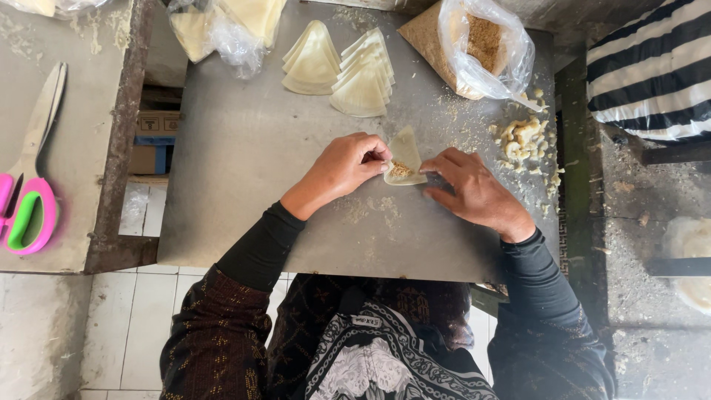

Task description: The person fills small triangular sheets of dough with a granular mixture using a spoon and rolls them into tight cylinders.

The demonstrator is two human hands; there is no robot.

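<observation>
A pale dough wrapper (405, 152) with brown crumbly filling on it lies partly folded on the grey metal table (244, 155). My left hand (344, 167) pinches its left edge with fingertips curled. My right hand (474, 192) presses the wrapper's right edge with thumb and forefinger. Both hands meet at the wrapper near the table's middle.
Two fans of folded triangular wrappers (341, 67) lie at the back. A clear bag of brown filling (474, 48) stands back right, a bag of wrappers (222, 26) back left. Dough lumps (522, 141) sit right. Pink-and-green scissors (29, 192) lie on the left table.
</observation>
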